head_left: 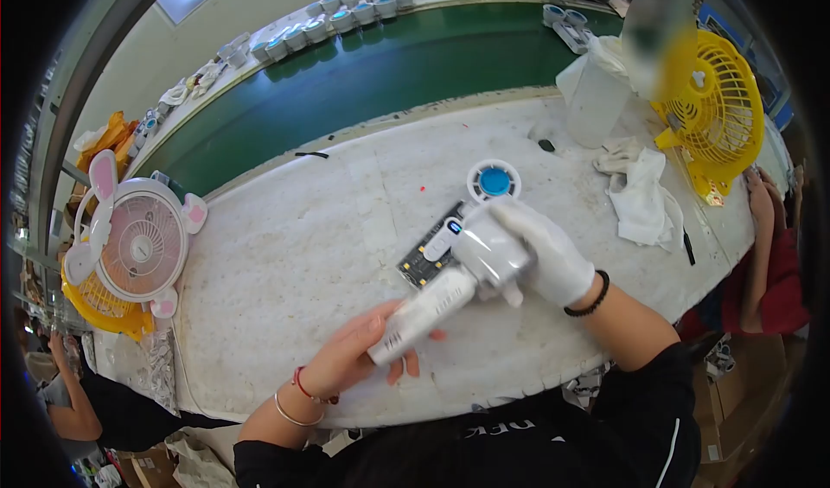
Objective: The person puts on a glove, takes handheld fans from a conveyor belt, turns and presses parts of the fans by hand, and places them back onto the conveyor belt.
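Note:
Above the front middle of the table, both my hands hold a white handheld device (432, 306). Its handle has small dark print, and a shiny rounded head sits at the far end. My left hand (359, 345), bare, is closed round the lower handle. In a white glove, my right hand (549, 259) grips the head from the right. Just beyond lies a black printed panel (418, 267) with yellow squares, partly hidden by the device. A small white piece with a lit blue display (445, 239) appears over it; whether it joins the device I cannot tell. A white ring with a blue centre (494, 181) lies behind.
A rabbit-eared fan (141, 244) stands at left, a yellow fan (713, 103) at right. Near the latter are a white cloth (640, 198) and a translucent bin (596, 99). Several white cups line the far side of a green conveyor belt (363, 77). Other people sit at both sides.

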### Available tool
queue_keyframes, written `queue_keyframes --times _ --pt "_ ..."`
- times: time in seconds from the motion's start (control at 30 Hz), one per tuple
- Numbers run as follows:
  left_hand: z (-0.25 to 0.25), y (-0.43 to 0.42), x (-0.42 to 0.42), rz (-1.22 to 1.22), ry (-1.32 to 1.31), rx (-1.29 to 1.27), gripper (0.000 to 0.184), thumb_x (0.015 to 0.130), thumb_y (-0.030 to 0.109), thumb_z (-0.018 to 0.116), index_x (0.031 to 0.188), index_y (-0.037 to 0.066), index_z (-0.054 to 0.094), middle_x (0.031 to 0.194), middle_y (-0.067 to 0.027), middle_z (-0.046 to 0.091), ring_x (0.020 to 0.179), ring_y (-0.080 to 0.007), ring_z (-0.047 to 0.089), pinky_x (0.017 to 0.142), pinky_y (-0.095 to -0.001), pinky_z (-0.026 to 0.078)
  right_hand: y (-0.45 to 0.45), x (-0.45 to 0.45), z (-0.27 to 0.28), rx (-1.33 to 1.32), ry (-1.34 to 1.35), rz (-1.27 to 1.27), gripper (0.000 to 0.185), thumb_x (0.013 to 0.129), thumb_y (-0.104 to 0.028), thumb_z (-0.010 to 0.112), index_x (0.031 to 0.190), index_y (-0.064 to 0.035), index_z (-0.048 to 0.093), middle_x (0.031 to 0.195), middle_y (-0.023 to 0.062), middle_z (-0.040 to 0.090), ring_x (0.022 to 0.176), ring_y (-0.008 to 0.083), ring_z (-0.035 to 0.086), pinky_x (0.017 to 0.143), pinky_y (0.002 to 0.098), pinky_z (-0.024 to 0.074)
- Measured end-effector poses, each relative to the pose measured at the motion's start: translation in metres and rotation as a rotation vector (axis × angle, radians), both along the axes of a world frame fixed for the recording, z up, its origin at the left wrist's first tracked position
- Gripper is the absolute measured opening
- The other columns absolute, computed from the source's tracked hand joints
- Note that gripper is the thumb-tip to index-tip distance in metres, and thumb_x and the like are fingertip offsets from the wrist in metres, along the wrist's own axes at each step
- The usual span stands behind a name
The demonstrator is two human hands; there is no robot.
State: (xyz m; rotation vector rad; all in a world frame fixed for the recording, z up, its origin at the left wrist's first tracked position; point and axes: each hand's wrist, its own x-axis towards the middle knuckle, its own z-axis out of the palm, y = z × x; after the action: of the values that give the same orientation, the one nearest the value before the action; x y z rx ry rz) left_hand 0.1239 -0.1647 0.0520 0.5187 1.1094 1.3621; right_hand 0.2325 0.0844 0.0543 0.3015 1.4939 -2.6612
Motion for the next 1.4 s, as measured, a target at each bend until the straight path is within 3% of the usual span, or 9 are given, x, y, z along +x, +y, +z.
queue_keyframes --times 0.03,0.1,0.2,0.37,0.53,0.6,0.97,1.17,1.4 --pt "0.003 0.002 0.005 0.051 0.114 -0.004 0.063 0.095 0.047 0.036 0.134 -0.002 0.037 0.103 -0.0166 0.063 0.064 -0.0162 0.058 0.054 -0.0238 0.044 0.003 -0.002 -0.01 -0.06 0.019 -0.038 0.037 0.096 -0.034 0.043 0.114 -0.0025 0.051 0.095 0.0094 0.061 0.068 0.015 0.063 0.042 0.0239 0.0479" --pt "0.005 0.008 0.007 0.07 0.133 -0.041 0.059 0.096 0.044 0.035 0.131 -0.003 0.04 0.101 -0.0161 0.062 0.063 -0.0148 0.055 0.049 -0.0235 0.04 0.004 -0.005 -0.013 -0.074 -0.036 -0.1 0.043 0.095 -0.039 0.043 0.115 -0.0017 0.051 0.097 0.0094 0.061 0.073 0.0163 0.064 0.045 0.0248 0.0502" --pt "0.0 0.014 0.003 0.098 0.007 -0.058 0.058 0.096 0.043 0.033 0.128 -0.005 0.042 0.09 -0.0148 0.063 0.056 -0.0146 0.051 0.045 -0.0236 0.038 0.006 0.002 -0.002 -0.116 0.046 -0.105 0.048 0.093 -0.041 0.049 0.12 -0.001 0.049 0.105 0.0091 0.059 0.085 0.0158 0.063 0.058 0.0248 0.0531" --pt "0.014 0.049 0.0 0.156 -0.178 -0.032 0.063 0.095 0.048 0.025 0.119 -0.006 0.048 0.075 -0.0162 0.06 0.037 -0.0145 0.04 0.036 -0.0236 0.03 0.013 0.0 -0.003 0.306 0.389 -0.351 0.052 0.085 -0.022 0.067 0.127 -0.0015 0.044 0.114 0.0081 0.054 0.103 0.0132 0.054 0.085 0.0268 0.0475" --pt "0.023 0.099 0.012 0.358 -0.083 -0.1 0.066 0.095 0.049 0.024 0.11 -0.009 0.053 0.048 -0.0077 0.047 0.032 -0.0129 0.035 0.032 -0.0235 0.029 0.037 -0.008 -0.008 0.178 0.437 -0.516 0.049 0.086 -0.019 0.065 0.127 -0.0018 0.045 0.112 0.007 0.056 0.102 0.0127 0.054 0.087 0.0262 0.0466" --pt "0.024 0.109 0.007 0.26 -0.058 -0.067 0.066 0.095 0.049 0.024 0.106 -0.008 0.055 0.042 -0.0048 0.041 0.031 -0.0127 0.033 0.032 -0.0232 0.028 0.047 -0.01 -0.01 0.182 0.508 -0.539 0.046 0.087 -0.02 0.063 0.127 -0.003 0.046 0.11 0.006 0.056 0.102 0.0119 0.053 0.089 0.0259 0.0447" --pt "0.025 0.125 0.003 0.307 0.005 -0.1 0.067 0.096 0.048 0.023 0.111 -0.01 0.051 0.045 -0.0044 0.044 0.033 -0.012 0.035 0.033 -0.0236 0.028 0.058 -0.012 -0.011 0.269 0.545 -0.598 0.044 0.089 -0.023 0.063 0.126 -0.0043 0.048 0.105 0.003 0.058 0.096 0.0091 0.054 0.086 0.0238 0.0446" --pt "0.02 0.12 0.002 0.216 -0.013 -0.002 0.059 0.097 0.043 0.024 0.116 -0.006 0.051 0.068 -0.0127 0.059 0.041 -0.0123 0.041 0.04 -0.0233 0.034 0.059 -0.007 -0.003 0.467 0.449 -0.599 0.042 0.095 -0.031 0.053 0.129 -0.0068 0.046 0.114 0.0048 0.055 0.103 0.011 0.053 0.088 0.0243 0.0442" --pt "0.012 0.112 0.0 0.106 -0.039 0.065 0.049 0.098 0.043 0.029 0.116 0.003 0.051 0.077 -0.0118 0.06 0.054 -0.0131 0.046 0.047 -0.0231 0.034 0.044 -0.018 -0.016 0.363 0.34 -0.751 0.054 0.088 -0.027 0.063 0.131 -0.0039 0.039 0.118 0.0068 0.05 0.107 0.0134 0.049 0.091 0.0271 0.0424"
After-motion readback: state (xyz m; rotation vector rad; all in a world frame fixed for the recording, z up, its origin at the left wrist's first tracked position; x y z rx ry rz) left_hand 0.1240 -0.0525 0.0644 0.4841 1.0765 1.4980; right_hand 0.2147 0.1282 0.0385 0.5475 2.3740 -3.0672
